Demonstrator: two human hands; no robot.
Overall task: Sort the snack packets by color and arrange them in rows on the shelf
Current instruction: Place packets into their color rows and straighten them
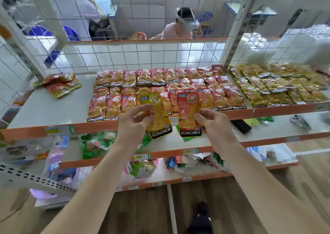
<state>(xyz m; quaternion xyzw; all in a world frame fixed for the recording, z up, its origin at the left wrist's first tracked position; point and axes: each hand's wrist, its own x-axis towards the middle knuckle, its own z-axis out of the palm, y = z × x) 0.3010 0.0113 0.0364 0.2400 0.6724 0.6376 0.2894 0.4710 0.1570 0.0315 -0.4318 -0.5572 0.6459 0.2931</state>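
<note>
My left hand (133, 122) pinches a yellow snack packet (158, 119) by its left edge. My right hand (212, 125) pinches a red snack packet (189, 114) by its right edge. Both packets are held upright in front of the shelf (53, 109). Behind them several red packets (160, 89) lie in rows in the shelf's middle. Rows of yellow packets (278, 87) fill the right section. A small unsorted pile of mixed packets (60, 84) lies at the shelf's back left.
A wire grid (142, 55) backs the shelf. The lower shelf holds green packets (94, 144), a black phone (241, 126) and a grey tool (300, 122). More packets lie on the bottom shelf. Another person (180, 28) sits behind the grid.
</note>
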